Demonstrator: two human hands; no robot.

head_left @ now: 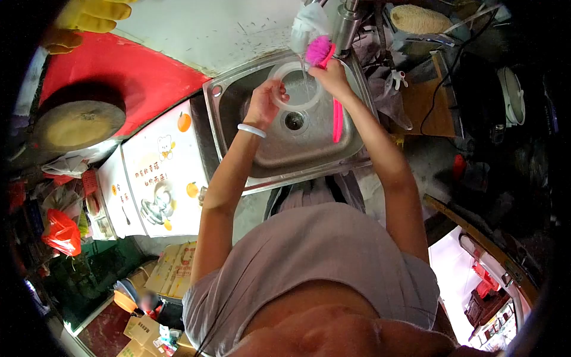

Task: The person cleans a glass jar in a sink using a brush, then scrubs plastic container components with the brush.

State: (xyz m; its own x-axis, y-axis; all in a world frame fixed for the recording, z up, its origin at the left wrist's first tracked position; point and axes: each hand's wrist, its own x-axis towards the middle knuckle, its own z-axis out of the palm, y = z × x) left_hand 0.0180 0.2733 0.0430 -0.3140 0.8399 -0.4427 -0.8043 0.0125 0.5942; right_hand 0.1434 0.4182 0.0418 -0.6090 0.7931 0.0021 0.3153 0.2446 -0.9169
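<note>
My left hand (269, 102) is closed on the left side of a translucent white plastic ring (311, 102), held over the steel sink (262, 160). Whether clear material spans its middle, I cannot tell. My right hand (333, 78) is wrapped round a bright pink scrub brush (320, 50). Its bristle head points up near the tap, while the long pink handle (338, 122) hangs below my wrist. A thin stream of water falls from the white-covered tap (309, 27) towards the ring. The drain (294, 121) shows below the ring.
Left of the sink stands a white printed cover (160, 172), with a round board (80, 125) beyond it. Yellow gloves (92, 15) hang at upper left. A loofah (419, 19) and a dark cable (452, 74) lie on the right. Cardboard boxes (172, 268) sit at lower left.
</note>
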